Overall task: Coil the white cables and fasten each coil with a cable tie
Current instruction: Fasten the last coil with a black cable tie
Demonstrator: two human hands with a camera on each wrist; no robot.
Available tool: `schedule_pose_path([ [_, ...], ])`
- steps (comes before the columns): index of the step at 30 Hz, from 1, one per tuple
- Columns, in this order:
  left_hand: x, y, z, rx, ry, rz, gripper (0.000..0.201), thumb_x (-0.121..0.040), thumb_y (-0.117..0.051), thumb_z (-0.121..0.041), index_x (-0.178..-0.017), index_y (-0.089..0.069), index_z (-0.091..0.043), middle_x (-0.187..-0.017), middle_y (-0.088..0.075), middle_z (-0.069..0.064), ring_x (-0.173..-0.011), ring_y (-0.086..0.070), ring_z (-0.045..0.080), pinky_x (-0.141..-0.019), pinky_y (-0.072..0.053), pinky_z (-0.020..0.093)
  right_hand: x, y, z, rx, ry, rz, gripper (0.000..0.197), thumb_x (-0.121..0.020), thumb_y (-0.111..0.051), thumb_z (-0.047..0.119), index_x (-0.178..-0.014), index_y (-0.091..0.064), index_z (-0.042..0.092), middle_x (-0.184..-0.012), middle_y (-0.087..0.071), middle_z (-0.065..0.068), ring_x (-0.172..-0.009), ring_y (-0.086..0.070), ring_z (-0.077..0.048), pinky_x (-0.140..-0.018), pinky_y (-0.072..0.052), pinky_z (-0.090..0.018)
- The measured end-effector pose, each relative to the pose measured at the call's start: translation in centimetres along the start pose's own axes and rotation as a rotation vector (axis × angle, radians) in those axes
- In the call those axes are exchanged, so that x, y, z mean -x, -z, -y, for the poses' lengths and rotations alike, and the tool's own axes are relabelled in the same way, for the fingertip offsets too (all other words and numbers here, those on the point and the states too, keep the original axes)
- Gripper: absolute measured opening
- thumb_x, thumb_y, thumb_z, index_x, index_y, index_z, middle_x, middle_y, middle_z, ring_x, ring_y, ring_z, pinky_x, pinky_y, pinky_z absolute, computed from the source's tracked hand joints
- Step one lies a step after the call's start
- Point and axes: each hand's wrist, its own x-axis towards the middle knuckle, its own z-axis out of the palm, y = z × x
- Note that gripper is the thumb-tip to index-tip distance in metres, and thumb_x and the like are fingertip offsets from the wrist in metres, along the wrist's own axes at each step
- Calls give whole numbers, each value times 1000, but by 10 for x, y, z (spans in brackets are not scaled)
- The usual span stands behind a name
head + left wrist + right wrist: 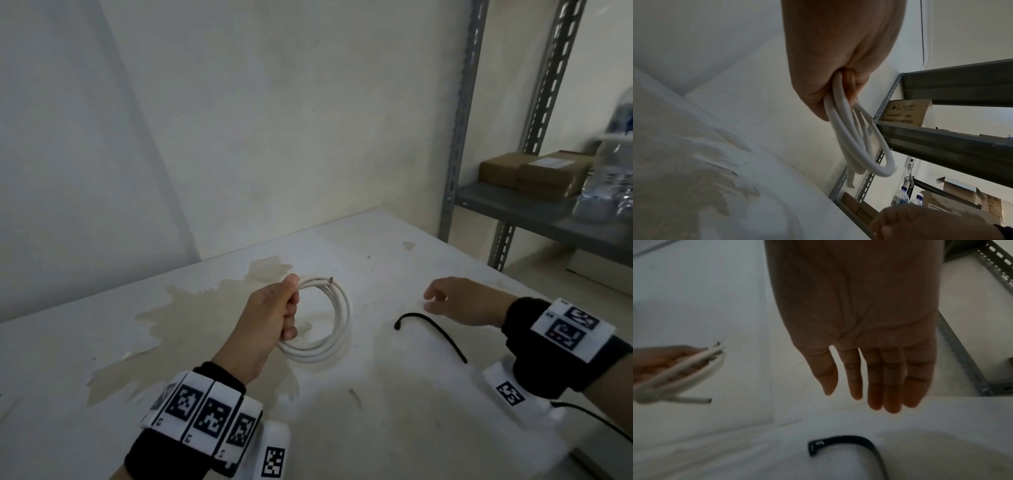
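Observation:
My left hand (284,308) grips a coil of white cable (337,318) by its left side, fingers curled round the loops, holding it just above the white table (376,428). The left wrist view shows the coil (857,146) hanging from my fist, one cut end sticking out below. A black cable tie (435,334) lies loose on the table to the right of the coil. My right hand (442,298) hovers just beyond the tie with straight, spread fingers (875,386) and holds nothing; the tie's head (816,446) lies under it.
The tabletop carries a large yellowish stain (205,308) at the left. A grey metal shelf rack (534,205) stands at the right with cardboard boxes (534,171) and water bottles (616,171). A white wall (239,120) rises behind the table.

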Motion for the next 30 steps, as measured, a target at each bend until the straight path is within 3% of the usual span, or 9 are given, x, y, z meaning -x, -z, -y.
schedule_pose_path([
  [4,-6,-9,1,25,3,14,35,-97,-42,-29,-66,-44,-12,-50,-28,-8,-40,-23,6,-39,-29,16,-5,-11,2,195,-50,115,38,-94,-47,26,-125,-47,2,-130,-50,-12,-116,-51,-24,-92,-41,-27],
  [10,-10,-1,2,90,-1,-30,35,-97,-41,-29,-67,-45,-12,-48,-28,-9,-39,-23,5,-38,-28,16,-13,-18,19,188,-40,140,32,-88,-48,5,-119,-51,-1,-122,-57,-16,-86,-53,-20,-55,-40,-20],
  [12,-11,4,3,102,2,-59,35,-97,-42,-29,-66,-45,-11,-47,-28,-9,-38,-24,5,-38,-28,16,-14,-14,27,91,7,64,27,-89,-52,10,-114,-54,1,-116,-58,-14,-87,-56,-22,-62,-45,-26],
  [15,-12,14,4,107,-9,-108,35,-97,-42,-28,-67,-46,-10,-45,-29,-9,-37,-25,4,-38,-29,15,-11,-7,50,-280,128,-92,9,-89,-54,10,-97,-51,12,-88,-55,-1,-69,-54,-14,-57,-42,-19],
  [19,-11,31,5,71,-52,-190,36,-97,-42,-30,-68,-46,-9,-45,-31,-10,-37,-29,4,-39,-32,16,3,-1,98,-506,379,-184,10,-89,-55,13,-94,-55,22,-77,-56,5,-64,-51,-7,-61,-40,-20],
  [22,-9,45,6,54,-76,-247,37,-97,-41,-31,-68,-47,-8,-45,-33,-10,-36,-32,3,-41,-34,17,18,-7,135,-580,503,-122,15,-89,-57,15,-90,-58,30,-66,-57,9,-57,-51,-3,-61,-41,-19],
  [24,-7,55,6,56,-93,-281,37,-97,-41,-31,-69,-49,-7,-42,-33,-11,-36,-32,3,-41,-34,17,23,-15,155,-596,521,-65,15,-87,-59,14,-94,-59,27,-62,-59,9,-57,-53,-4,-60,-43,-19],
  [27,-2,67,7,43,-138,-337,35,-97,-43,-29,-72,-54,-8,-42,-35,-11,-37,-32,3,-43,-35,19,23,-25,179,-645,482,-15,19,-84,-62,12,-97,-52,21,-57,-59,8,-48,-50,-3,-48,-39,-12],
  [30,5,80,7,34,-182,-368,18,-96,-44,-27,-87,-53,-14,-51,-37,-7,-39,-34,2,-43,-35,20,21,-32,201,-741,402,29,24,-81,-62,7,-93,-44,19,-57,-59,2,-48,-49,-11,-46,-39,-17],
])
